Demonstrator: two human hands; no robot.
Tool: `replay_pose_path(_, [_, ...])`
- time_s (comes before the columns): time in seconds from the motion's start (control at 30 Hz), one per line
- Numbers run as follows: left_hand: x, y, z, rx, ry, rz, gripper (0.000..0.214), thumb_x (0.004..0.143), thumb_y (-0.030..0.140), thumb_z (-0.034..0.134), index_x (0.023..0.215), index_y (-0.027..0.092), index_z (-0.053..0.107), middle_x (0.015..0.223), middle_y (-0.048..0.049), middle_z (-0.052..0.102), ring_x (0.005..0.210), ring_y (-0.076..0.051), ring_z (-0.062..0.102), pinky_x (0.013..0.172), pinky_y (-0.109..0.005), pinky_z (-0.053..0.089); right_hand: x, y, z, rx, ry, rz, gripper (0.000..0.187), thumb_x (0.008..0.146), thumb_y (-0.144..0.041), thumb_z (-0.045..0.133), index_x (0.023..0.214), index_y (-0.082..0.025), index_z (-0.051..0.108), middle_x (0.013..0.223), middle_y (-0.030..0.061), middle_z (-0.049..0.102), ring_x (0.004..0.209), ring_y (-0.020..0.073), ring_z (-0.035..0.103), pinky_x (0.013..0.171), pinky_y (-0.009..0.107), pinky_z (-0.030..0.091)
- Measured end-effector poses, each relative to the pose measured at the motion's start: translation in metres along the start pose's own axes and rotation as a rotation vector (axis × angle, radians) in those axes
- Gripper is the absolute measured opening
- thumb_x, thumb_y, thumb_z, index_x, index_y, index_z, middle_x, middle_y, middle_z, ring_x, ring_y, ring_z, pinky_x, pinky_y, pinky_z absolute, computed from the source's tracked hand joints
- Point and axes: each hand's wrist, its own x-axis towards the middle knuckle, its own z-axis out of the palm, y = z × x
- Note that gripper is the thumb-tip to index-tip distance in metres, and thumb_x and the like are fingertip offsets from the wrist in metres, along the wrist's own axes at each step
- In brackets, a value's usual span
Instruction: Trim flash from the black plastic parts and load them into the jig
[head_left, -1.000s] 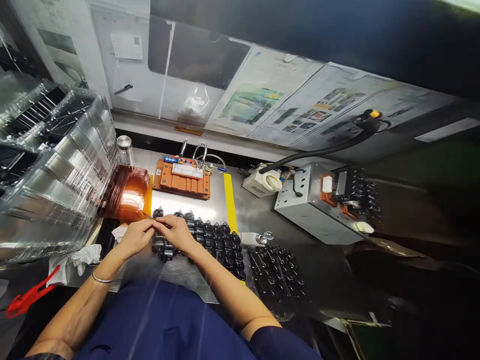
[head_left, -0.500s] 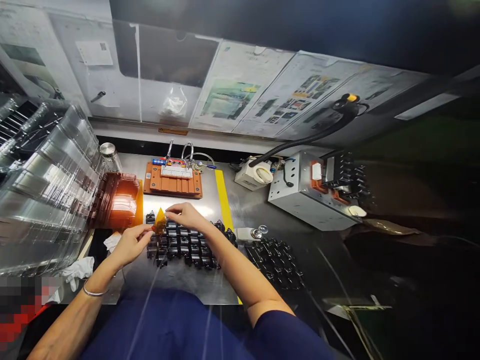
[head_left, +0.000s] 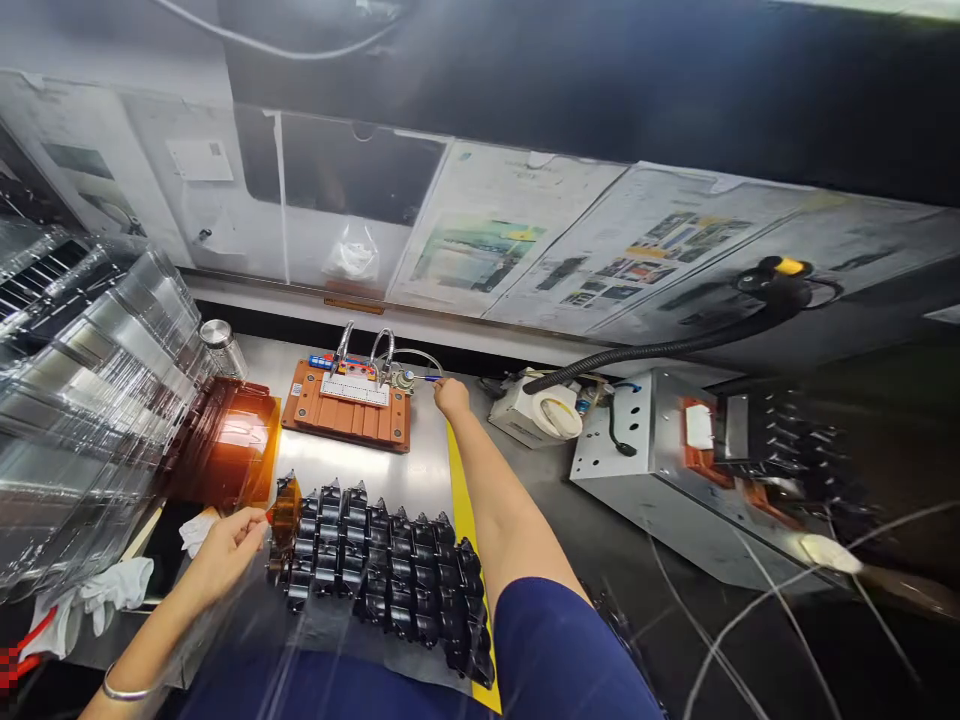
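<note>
My left hand [head_left: 238,542] pinches the edge of a small see-through amber film piece [head_left: 285,508]. The film stands over the left end of several rows of glossy black moulded parts [head_left: 390,565]. My right hand [head_left: 451,398] is stretched forward, its fingers closed on the thin blue handle [head_left: 429,378] at the right side of an orange-brown fixture [head_left: 352,420]. A white perforated strip [head_left: 355,389] lies across the top of that fixture, below two bent metal tubes. The fingertips of my right hand are partly hidden.
Stacked clear plastic trays [head_left: 90,400] rise on the left, beside a roll of amber film [head_left: 232,440] and a lidded jar [head_left: 220,345]. White gloves [head_left: 112,590] lie at lower left. A white device [head_left: 536,410] with a black hose and a grey metal box [head_left: 645,480] stand right.
My right hand has left the amber film and moved forward and right to the blue handle. My left hand keeps the film, now lower and left in view. The camera view has shifted.
</note>
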Motion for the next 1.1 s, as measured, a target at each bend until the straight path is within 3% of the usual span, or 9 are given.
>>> replay_pose_path(0.1, [0.009,0.013,0.004,-0.003,0.006,0.015,0.032,0.080,0.045,0.052,0.080,0.017,0.066,0.061,-0.0014,0.062,0.058,-0.016,0.059,0.057,-0.026,0.048,0.003,-0.003,0.005,0.019,-0.007,0.057,0.030,0.090,-0.020,0.051,0.064,-0.010,0.062,0.073,0.0136,0.066,0.081,0.0185,0.061,0.077,0.031,0.040])
replay_pose_path(0.17, [0.018,0.022,0.010,0.009,0.050,0.049,0.031,0.080,0.044,0.052,0.083,0.016,0.067,0.063,-0.0027,0.065,0.057,-0.016,0.060,0.057,-0.026,0.049,-0.016,-0.018,0.017,0.060,-0.031,0.045,0.024,0.089,-0.017,0.049,0.073,-0.008,0.066,0.078,0.0131,0.068,0.082,0.0172,0.061,0.076,0.030,0.041])
replay_pose_path(0.27, [0.033,0.035,0.023,0.104,0.162,0.167,0.028,0.082,0.039,0.053,0.087,0.017,0.069,0.074,-0.0052,0.070,0.061,-0.016,0.061,0.061,-0.027,0.050,-0.076,-0.059,0.043,0.164,-0.143,-0.047,0.017,0.085,-0.022,0.056,0.082,-0.013,0.070,0.080,0.0053,0.071,0.076,0.0136,0.062,0.071,0.024,0.044])
replay_pose_path(0.37, [0.045,0.047,0.035,0.222,0.204,0.354,0.024,0.084,0.032,0.051,0.090,0.019,0.071,0.083,-0.0067,0.072,0.072,-0.018,0.065,0.071,-0.029,0.052,-0.143,-0.102,0.064,0.461,-0.389,-0.232,0.021,0.077,-0.036,0.067,0.081,-0.016,0.072,0.073,0.0017,0.070,0.066,0.0127,0.062,0.061,0.022,0.047])
replay_pose_path(0.47, [0.051,0.057,0.040,0.298,0.171,0.501,0.025,0.086,0.026,0.047,0.091,0.020,0.071,0.085,-0.0073,0.072,0.078,-0.018,0.067,0.075,-0.029,0.053,-0.180,-0.123,0.067,0.608,-0.394,-0.201,0.027,0.074,-0.040,0.067,0.085,-0.015,0.072,0.070,0.0024,0.070,0.060,0.0121,0.059,0.057,0.023,0.047])
replay_pose_path(0.73, [0.040,0.054,0.028,0.380,0.048,0.628,0.026,0.091,0.026,0.045,0.092,0.018,0.069,0.083,-0.0076,0.072,0.073,-0.016,0.066,0.072,-0.027,0.052,-0.176,-0.131,0.044,0.609,-0.581,-0.166,0.020,0.077,-0.031,0.061,0.074,-0.014,0.071,0.061,-0.0001,0.065,0.057,0.0111,0.055,0.053,0.021,0.044])
replay_pose_path(0.83, [0.037,0.054,0.021,0.370,0.028,0.618,0.023,0.089,0.022,0.046,0.090,0.018,0.069,0.083,-0.0072,0.072,0.075,-0.017,0.066,0.071,-0.028,0.051,-0.172,-0.139,0.040,0.614,-0.658,-0.191,0.023,0.072,-0.036,0.069,0.076,-0.014,0.072,0.064,-0.0002,0.066,0.058,0.0108,0.055,0.054,0.021,0.044])
replay_pose_path(1.03, [0.029,0.063,0.007,0.127,-0.164,0.520,0.021,0.090,0.025,0.048,0.090,0.019,0.068,0.081,-0.0039,0.070,0.072,-0.014,0.064,0.068,-0.024,0.049,-0.165,-0.147,0.033,0.752,-0.933,-0.098,0.031,0.067,-0.045,0.072,0.076,-0.015,0.073,0.061,-0.0009,0.065,0.053,0.0098,0.056,0.051,0.021,0.045])
replay_pose_path(1.1, [0.026,0.060,0.006,0.097,-0.135,0.482,0.022,0.089,0.028,0.049,0.087,0.018,0.068,0.080,-0.0039,0.070,0.071,-0.014,0.063,0.068,-0.024,0.049,-0.166,-0.146,0.035,0.800,-0.910,-0.020,0.030,0.064,-0.043,0.075,0.072,-0.014,0.072,0.055,-0.0016,0.063,0.050,0.0094,0.055,0.050,0.021,0.044])
